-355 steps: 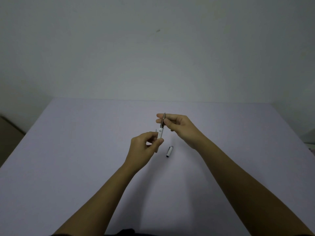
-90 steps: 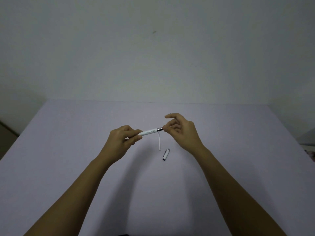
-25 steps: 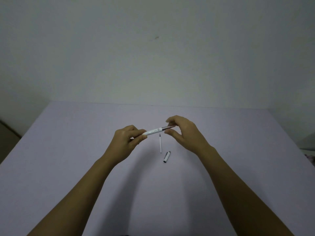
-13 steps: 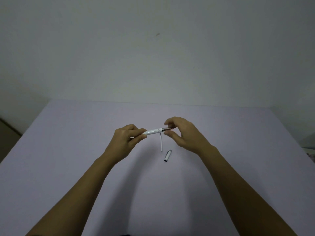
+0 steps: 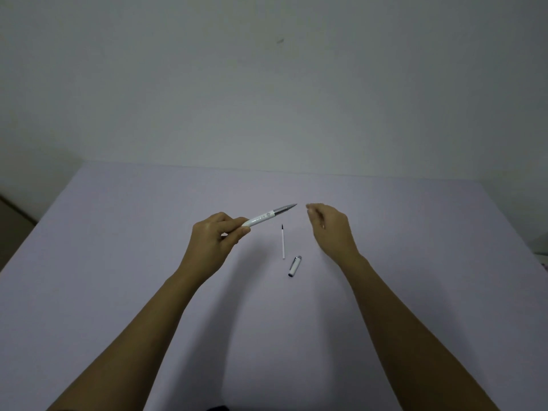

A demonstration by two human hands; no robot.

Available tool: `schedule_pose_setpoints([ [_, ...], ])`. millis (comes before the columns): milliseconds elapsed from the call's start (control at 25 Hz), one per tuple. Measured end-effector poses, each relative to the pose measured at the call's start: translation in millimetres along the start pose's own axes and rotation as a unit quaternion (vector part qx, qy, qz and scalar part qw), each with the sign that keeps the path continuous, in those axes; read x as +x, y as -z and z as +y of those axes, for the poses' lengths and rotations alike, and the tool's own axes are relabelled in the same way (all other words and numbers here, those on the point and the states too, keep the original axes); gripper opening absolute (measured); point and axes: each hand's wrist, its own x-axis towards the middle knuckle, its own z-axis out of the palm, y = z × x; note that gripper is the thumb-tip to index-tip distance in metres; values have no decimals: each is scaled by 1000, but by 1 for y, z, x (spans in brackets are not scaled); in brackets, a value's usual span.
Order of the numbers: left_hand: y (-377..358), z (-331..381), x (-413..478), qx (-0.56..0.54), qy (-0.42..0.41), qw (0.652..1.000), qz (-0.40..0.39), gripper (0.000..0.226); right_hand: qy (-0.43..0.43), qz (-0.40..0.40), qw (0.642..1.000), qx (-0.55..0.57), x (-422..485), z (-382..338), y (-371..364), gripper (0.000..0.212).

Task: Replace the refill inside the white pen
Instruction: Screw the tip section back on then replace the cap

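Observation:
My left hand [image 5: 214, 239] grips the white pen [image 5: 267, 216] by its rear end; the pen points up and to the right, its silver tip section on. My right hand [image 5: 332, 229] hovers just right of the pen tip, fingers loosely curled and holding nothing. A thin white refill [image 5: 283, 241] with a dark tip lies on the table between my hands. The white pen cap [image 5: 294, 266] with its silver ring lies just below and right of the refill.
A pale lilac table [image 5: 118, 262] spreads under both arms, with a plain wall behind its far edge. The table's left edge drops to a darker floor at the far left.
My right hand has let go of the pen's silver tip and moved a little to the right. The left hand still holds the pen; refill and cap have not moved.

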Motion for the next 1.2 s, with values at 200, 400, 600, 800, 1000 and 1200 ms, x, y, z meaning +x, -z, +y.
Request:
schedule_pose_setpoints([
  [200, -9, -9, 0, -14, 25, 1000, -1, 17, -182, -91, 977, -63, -20, 57, -62, 32],
  [400, -16, -15, 6, -30, 51, 998, -23, 19, -261, -72, 960, -68, -38, 68, -106, 39],
  [600, -12, -20, 11, -29, 56, 998, -19, 20, -282, -60, 953, -93, -25, 66, -115, 25],
  [800, -11, -17, 6, -35, 62, 997, -22, 19, -295, -30, 955, 1, -9, 59, -89, 16],
  [1000, -10, -16, -5, -22, 54, 998, -23, 17, -290, 45, 910, 294, 12, 17, -43, 21],
  [1200, -10, -6, -12, -19, 62, 998, -4, 14, -241, 76, 847, 467, 13, -17, -12, 23],
])
